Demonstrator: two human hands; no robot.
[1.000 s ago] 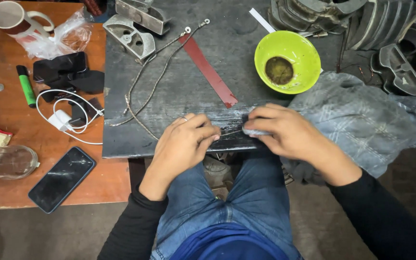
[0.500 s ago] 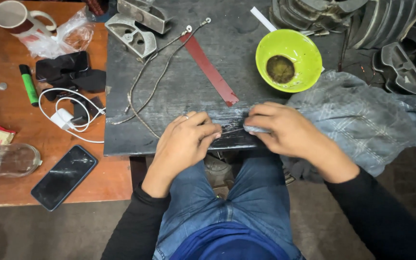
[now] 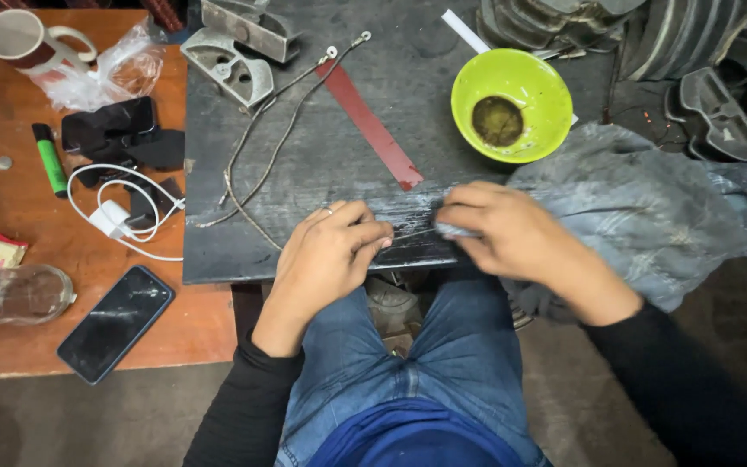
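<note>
My left hand [image 3: 326, 251] rests at the near edge of the dark grey metal work slab [image 3: 322, 156], fingers curled together with the tips pinched on a thin, pale strand of wire [image 3: 412, 232] that runs toward three o'clock. My right hand [image 3: 512, 238] sits at the other end of that strand, just beside the left; its fingers are closed on a small pale object at the strand's end, though I cannot tell exactly what that object is, as the hand is slightly blurred. The strand lies across the slab's near edge, between the two hands, directly above my blue denim trousers [image 3: 443, 363]. At twelve o'clock from the hands lies a flat dark red strip [image 3: 369, 125], set diagonally. At one o'clock stands a lime green round bowl [image 3: 512, 104] holding a dark residue. At three o'clock a crumpled grey cloth [image 3: 641, 207] spreads under my right wrist. At eleven o'clock a long grey cable with ring terminals [image 3: 278, 130] loops across the slab. At nine o'clock, on the brown wooden table [image 3: 19, 225], are a white charger with coiled cord [image 3: 110, 212] and a green marker pen [image 3: 49, 160]; at eight o'clock lies a black smartphone [image 3: 114, 323], screen up.
</note>
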